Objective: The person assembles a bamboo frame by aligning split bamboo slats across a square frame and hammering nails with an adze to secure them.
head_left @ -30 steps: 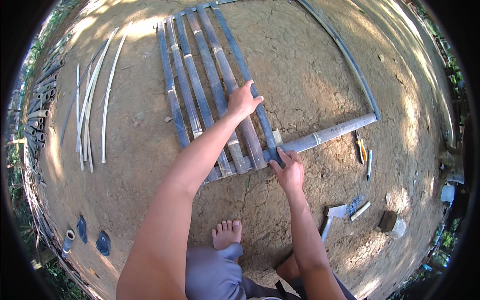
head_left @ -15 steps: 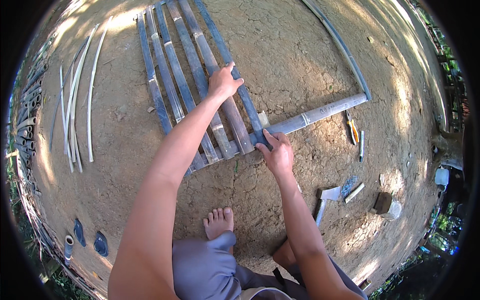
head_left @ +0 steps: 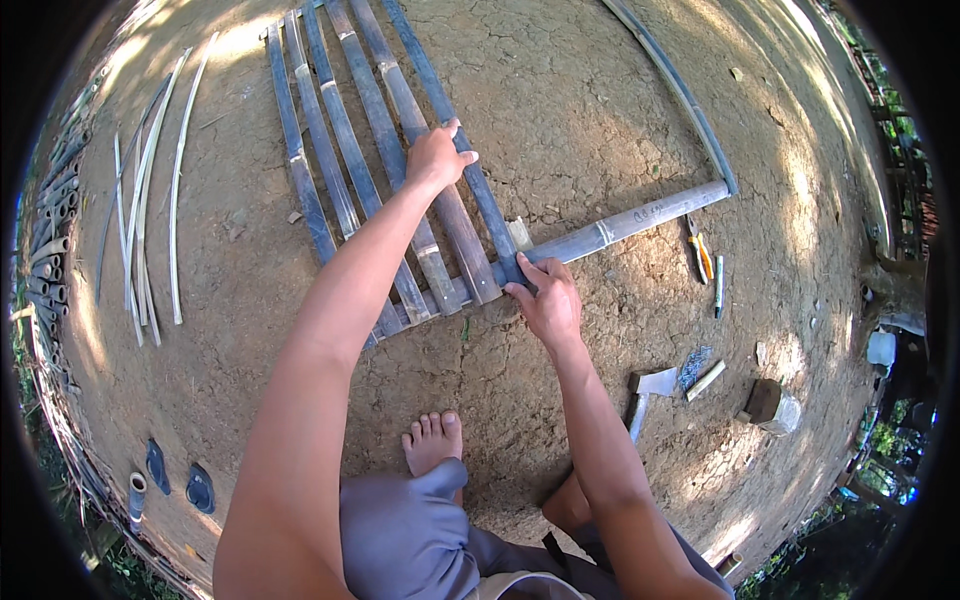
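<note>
A dark, narrow bamboo slat (head_left: pixel 430 65) lies at the right side of a row of slats on a bamboo frame. My left hand (head_left: pixel 437 160) is closed over it partway along, thumb on its right side. At the slat's near end, my right hand (head_left: pixel 550 305) grips it between thumb and fingers, where it crosses the round bamboo rail (head_left: pixel 630 226). Left of it is a wider brownish bamboo slat (head_left: pixel 463 240), with several others alongside. A small pale block (head_left: pixel 519 234) shows just beyond the rail, beside the held slat.
Orange-handled pliers (head_left: pixel 700 255) and a marker (head_left: pixel 719 288) lie right of the rail. Nearer are an axe (head_left: pixel 650 390), a pile of nails (head_left: pixel 693 368) and a short stick (head_left: pixel 706 380). Thin bamboo strips (head_left: pixel 145 200) lie left; another bamboo pole (head_left: pixel 680 90) runs along the far right.
Everything sits slightly further left and up in the picture, as the view has shifted. Both hands keep their places on the slat.
</note>
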Tool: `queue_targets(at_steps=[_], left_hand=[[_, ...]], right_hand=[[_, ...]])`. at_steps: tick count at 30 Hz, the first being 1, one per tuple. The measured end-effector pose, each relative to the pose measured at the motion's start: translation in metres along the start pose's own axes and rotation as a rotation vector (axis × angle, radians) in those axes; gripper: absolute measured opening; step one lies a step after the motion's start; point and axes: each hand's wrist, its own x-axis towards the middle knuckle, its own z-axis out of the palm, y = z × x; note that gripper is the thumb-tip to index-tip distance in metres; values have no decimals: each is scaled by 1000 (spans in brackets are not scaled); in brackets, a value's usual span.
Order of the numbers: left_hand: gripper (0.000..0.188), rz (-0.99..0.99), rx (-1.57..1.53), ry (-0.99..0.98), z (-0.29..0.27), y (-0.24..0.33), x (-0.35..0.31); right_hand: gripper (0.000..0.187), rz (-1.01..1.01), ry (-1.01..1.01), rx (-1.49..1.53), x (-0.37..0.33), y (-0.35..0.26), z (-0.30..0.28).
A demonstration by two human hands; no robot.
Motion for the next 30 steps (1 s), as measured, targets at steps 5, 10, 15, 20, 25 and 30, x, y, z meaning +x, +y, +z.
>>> queue_targets(at_steps=[5, 10, 15, 20, 25, 30], left_hand=[[80, 15, -10, 20, -3, -4, -1], [78, 15, -28, 8, 4, 10, 2], [66, 183, 94, 139, -32, 8, -17], [31, 894, -852, -175, -147, 110, -153], [14, 1332, -1328, -324, -168, 167, -272], [17, 1162, -1615, -114, -166, 182, -333]], right_hand=[[48, 8, -8, -12, 2, -5, 2], [47, 48, 11, -19, -1, 1, -7], [55, 29, -6, -48, -3, -2, 1], [58, 28, 24, -3, -11, 1, -6], [56, 35, 70, 28, -19, 15, -2], [50, 15, 86, 59, -16, 5, 5]])
